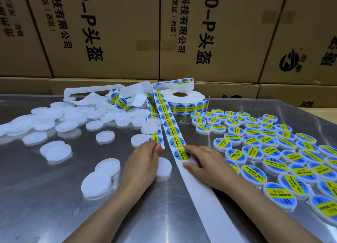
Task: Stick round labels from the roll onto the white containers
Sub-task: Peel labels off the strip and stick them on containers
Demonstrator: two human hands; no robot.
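Note:
The label roll (184, 98) lies flat at the back of the steel table. A strip of blue-and-yellow round labels (168, 122) runs from it toward me. My right hand (206, 162) pinches the nearest label (181, 154) on the strip between thumb and forefinger. Beside it, my left hand (144, 162) holds a plain white container (164, 167) on the table, fingers curled over its edge. The bare backing paper (200, 193) trails toward me under my right wrist.
Unlabelled white containers (54, 120) lie scattered at the left and middle of the steel table (164, 215). Several labelled containers (273, 148) cover the right side. Loose backing paper (94, 91) is heaped behind them. Cardboard boxes (113, 33) wall the back.

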